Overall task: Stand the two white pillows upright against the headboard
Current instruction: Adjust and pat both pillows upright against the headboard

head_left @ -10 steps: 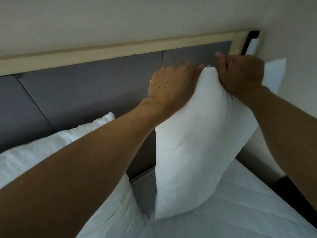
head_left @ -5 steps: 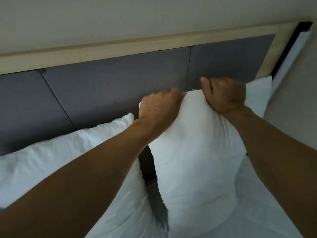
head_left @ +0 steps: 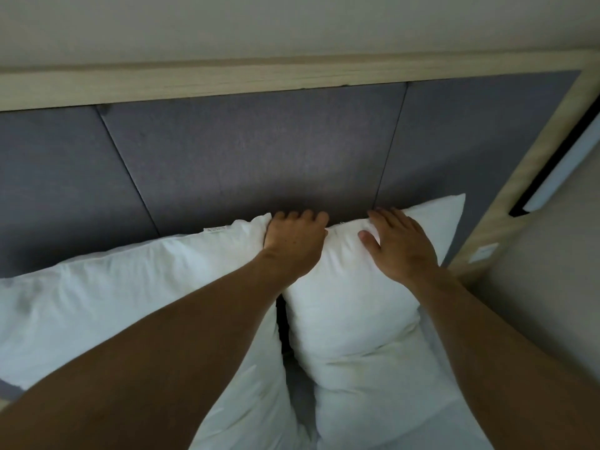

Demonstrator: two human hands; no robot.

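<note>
**Q:** How will the right pillow [head_left: 354, 306] handle, and where should it be taken?

**A:** It creases and dents under the hands, so it is judged soft, light and limp. It likely sags unless it leans on the headboard [head_left: 259, 151]. The top seam, directly under both hands, looks the best place to hold, since pressure there steers the whole cushion.

**Q:** What is the state of each grip?

**A:** The left hand [head_left: 293, 241] is curled over the pillow's top left corner, fingers [head_left: 305, 216] hooked behind the edge against the grey padding; a loose closure on the corner, not a pinch. The right hand [head_left: 397, 245] lies flat and spread on the top edge, thumb extended. It presses rather than holds, with nothing enclosed.

**Q:** Where do the pillows stand?

**A:** The right pillow is upright below both hands, its top edge touching the headboard. The left pillow [head_left: 130, 303] stands just beside the left hand, leaning back likewise; a narrow dark gap separates the two lower down. Both rest on the bed [head_left: 300, 397].
</note>
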